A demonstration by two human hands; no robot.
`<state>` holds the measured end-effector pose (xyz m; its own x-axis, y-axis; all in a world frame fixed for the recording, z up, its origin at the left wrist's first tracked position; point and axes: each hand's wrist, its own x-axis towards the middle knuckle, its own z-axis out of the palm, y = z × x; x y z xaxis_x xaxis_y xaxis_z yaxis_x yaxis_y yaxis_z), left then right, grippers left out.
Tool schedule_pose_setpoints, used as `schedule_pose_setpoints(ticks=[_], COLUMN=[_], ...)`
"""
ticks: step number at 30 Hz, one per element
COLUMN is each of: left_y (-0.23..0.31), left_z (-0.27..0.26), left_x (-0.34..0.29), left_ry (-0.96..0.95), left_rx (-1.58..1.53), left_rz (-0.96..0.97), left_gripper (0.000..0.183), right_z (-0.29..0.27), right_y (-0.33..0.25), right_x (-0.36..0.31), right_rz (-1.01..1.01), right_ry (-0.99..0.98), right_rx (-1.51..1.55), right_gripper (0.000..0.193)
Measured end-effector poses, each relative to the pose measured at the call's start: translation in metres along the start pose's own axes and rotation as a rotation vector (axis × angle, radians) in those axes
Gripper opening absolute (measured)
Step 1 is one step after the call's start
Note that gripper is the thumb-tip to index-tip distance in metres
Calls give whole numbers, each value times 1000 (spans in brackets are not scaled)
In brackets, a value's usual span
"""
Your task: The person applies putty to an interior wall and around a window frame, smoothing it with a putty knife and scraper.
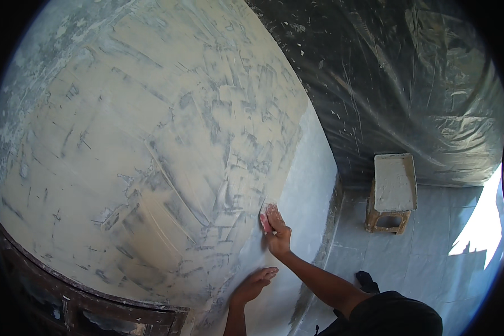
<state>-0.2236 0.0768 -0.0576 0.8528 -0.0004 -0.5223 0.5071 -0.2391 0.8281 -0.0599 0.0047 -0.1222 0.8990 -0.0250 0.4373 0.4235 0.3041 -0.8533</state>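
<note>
My right hand [276, 231] is closed around what looks like a red putty scraper [264, 220], smeared with white. The tool is against the wall [151, 117], at the border between the cream, streaky coating and a smooth pale grey-white strip; the fingers partly hide it. Lower and to the left, my left hand [254, 284] has its fingers stretched out and holds nothing. It is close to the wall surface; whether it touches cannot be made out. Over the wall the cream coat is uneven, with grey patches and ridged strokes showing through.
A shallow tray of pale paste [395, 182] rests on a small brown stool [387, 222] on the grey tiled floor [350, 232] to the right. Dark plastic sheeting [397, 89] hangs behind it. A dark wooden frame with panes [70, 305] borders the lower left.
</note>
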Motion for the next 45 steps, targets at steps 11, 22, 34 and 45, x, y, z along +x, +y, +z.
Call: schedule_pose_setpoints(ticks=[11,22,34,45], left_y=[-43,-35,-32,-30], left_z=[2,-5,42,127], left_x=[-10,-11,62,218], left_ry=[-58,-30,63,277], left_rx=[240,164,286,191], left_rz=[-34,16,60,120], left_gripper=[49,46,44,37], right_z=[8,-21,-13,-233], right_y=[-20,-34,9,37], right_x=[-17,-62,48,83], right_rz=[-31,52,152,475], right_ry=[-59,-304,14,-351], right_rx=[15,12,-85,-71], right_gripper=[63,47,52,33])
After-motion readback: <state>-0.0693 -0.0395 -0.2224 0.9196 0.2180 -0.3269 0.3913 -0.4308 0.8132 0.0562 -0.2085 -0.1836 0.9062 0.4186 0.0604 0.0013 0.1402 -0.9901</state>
